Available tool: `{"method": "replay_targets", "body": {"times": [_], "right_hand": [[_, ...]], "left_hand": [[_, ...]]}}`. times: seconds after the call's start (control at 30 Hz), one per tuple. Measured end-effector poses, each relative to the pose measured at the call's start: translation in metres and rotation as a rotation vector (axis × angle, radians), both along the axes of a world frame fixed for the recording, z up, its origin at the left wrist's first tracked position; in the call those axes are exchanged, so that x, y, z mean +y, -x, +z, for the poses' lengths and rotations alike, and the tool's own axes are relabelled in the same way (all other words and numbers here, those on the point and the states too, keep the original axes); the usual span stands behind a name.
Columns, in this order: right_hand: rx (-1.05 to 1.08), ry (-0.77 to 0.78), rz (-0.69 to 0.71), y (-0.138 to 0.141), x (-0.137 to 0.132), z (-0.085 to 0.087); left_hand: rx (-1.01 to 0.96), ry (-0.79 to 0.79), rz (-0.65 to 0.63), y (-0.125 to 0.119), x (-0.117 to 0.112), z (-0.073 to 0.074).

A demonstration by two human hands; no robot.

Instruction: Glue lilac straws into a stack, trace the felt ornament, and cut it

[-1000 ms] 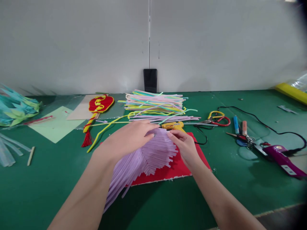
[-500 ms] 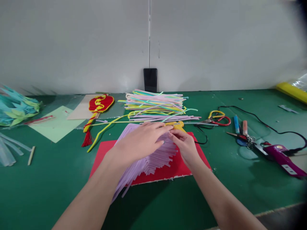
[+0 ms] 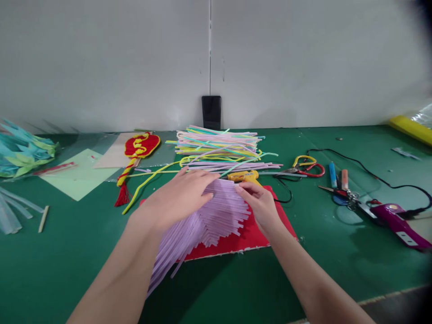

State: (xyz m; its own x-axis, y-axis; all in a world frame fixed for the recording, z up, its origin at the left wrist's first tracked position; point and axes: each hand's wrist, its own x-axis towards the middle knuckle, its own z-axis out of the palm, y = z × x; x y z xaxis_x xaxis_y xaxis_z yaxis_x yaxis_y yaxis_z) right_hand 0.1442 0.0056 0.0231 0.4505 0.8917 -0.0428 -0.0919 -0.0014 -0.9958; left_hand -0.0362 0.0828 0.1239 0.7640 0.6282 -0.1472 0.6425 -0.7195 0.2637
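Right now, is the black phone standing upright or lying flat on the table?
Standing upright: the black phone rises tall against the pale wall, its lower end just behind the coloured strips.

Place: craft workstation, workshop type; home or business premises, cannot be told. Evidence as follows.
Furniture: one broad green surface [image 3: 84, 279], marked with small scraps, standing against a pale panelled wall [image 3: 135, 58] with one vertical seam.
Materials: one heap of fuzzy craft stems [image 3: 219, 146], mixed pastels and yellow; lilac stems [image 3: 224, 211] in close-set rows over one red board [image 3: 246, 239]; one pale green sheet [image 3: 77, 180].
Tools: one yellow glue gun [image 3: 245, 175]; one hand tool [image 3: 295, 169], handles yellow and red; one purple corded implement [image 3: 393, 220].
Handmade pieces: one red-and-yellow tasselled ornament [image 3: 143, 146]; one blue-and-green petalled bunch [image 3: 27, 153].
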Motion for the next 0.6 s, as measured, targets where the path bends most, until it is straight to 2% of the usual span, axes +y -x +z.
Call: {"method": "replay_targets", "body": {"times": [0.07, 0.17, 0.27, 0.4, 0.6], "right_hand": [[-0.004, 0.004, -0.002, 0.000, 0.000, 0.000], [-0.008, 0.002, 0.000, 0.000, 0.000, 0.000], [-0.003, -0.014, 0.011, 0.000, 0.000, 0.000], [0.024, -0.032, 0.012, 0.000, 0.001, 0.000], [0.008, -0.051, 0.028, -0.001, 0.000, -0.001]], "left_hand": [[-0.017, -0.017, 0.023, 0.003, 0.004, -0.001], [-0.089, -0.025, -0.011, 0.003, 0.006, -0.002], [-0.195, -0.031, -0.056, -0.003, 0.005, 0.000], [-0.302, -0.062, -0.050, -0.014, 0.002, 0.002], [-0.360, -0.062, -0.057, -0.019, 0.003, 0.002]]}}
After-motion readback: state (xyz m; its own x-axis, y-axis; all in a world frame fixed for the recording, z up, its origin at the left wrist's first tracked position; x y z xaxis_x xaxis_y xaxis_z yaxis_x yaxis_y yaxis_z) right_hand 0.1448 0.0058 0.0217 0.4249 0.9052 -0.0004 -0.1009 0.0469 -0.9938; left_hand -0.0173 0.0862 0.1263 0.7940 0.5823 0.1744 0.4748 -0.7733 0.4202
